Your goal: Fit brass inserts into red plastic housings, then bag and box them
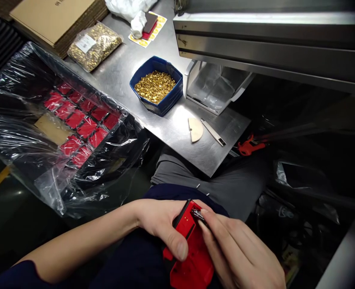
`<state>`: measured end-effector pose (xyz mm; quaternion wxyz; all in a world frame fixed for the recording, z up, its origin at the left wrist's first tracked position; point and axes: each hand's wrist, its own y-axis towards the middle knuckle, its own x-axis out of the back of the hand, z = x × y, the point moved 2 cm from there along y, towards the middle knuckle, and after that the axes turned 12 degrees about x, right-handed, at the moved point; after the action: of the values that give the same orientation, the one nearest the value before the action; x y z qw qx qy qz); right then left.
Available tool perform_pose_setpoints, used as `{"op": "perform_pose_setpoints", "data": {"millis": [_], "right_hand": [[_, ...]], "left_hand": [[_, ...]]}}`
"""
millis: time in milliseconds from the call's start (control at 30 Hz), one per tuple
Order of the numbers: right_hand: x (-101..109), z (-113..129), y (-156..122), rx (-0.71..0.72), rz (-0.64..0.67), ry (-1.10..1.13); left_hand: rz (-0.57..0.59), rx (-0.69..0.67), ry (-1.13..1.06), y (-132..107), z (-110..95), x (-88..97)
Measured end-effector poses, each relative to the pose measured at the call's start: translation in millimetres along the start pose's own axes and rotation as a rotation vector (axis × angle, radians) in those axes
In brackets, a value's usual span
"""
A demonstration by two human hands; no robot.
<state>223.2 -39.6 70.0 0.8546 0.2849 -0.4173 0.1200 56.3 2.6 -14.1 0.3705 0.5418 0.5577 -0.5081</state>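
While handheld, red case [196, 253]; metal piece [197, 214].

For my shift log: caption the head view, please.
Left hand holds a red part as the right hand holds a small metal piece near one end.

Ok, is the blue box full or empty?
Partly full: gold bits lie across the inside of the blue box, with its bare inner walls showing above them.

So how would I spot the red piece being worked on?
From the steel table, look below its corner. The left hand grips the red piece; the right hand holds metal at its end. Unlike the red blocks beside the table, it's hand-held.
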Motion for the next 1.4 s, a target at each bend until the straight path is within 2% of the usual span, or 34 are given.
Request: {"op": "perform_pose_setpoints", "data": {"millis": [133, 300, 500, 633, 767, 900, 1067, 1233, 1400], "right_hand": [[1, -4, 1, -0.004, -0.038, 0.049], [10, -11, -5, -0.057, 0.083, 0.185], [15, -9, -10, -0.266, -0.039, 0.131], [14, -6, -5, -0.383, -0.110, 0.046], [8, -4, -1, -0.292, -0.073, 0.164], [3, -2, -2, -0.271, -0.072, 0.217], [1, -1, -3, -0.269, -0.067, 0.204], [3, 0, -4, -0.178, -0.061, 0.114], [3, 0, -7, -0.168, -0.041, 0.077]], "left_hand": [[-0.017, 0.027, 0.013, 0, -1, 1.7], [-0.036, 0.037, 0.063, -1, -6, 4.1], [-0.017, 0.018, 0.084, 1, -11, -2.3], [-0.102, -0.087, 0.001, 4, -2, -4.8], [-0.102, -0.145, -0.052, 5, 5, -10.6], [-0.127, -0.112, -0.022, 3, 4, -13.5], [-0.133, -0.109, -0.038, 2, 3, -12.8], [-0.155, -0.072, 0.014, 2, 4, -12.8], [-0.171, -0.061, 0.023, 1, 4, -13.3]]}}
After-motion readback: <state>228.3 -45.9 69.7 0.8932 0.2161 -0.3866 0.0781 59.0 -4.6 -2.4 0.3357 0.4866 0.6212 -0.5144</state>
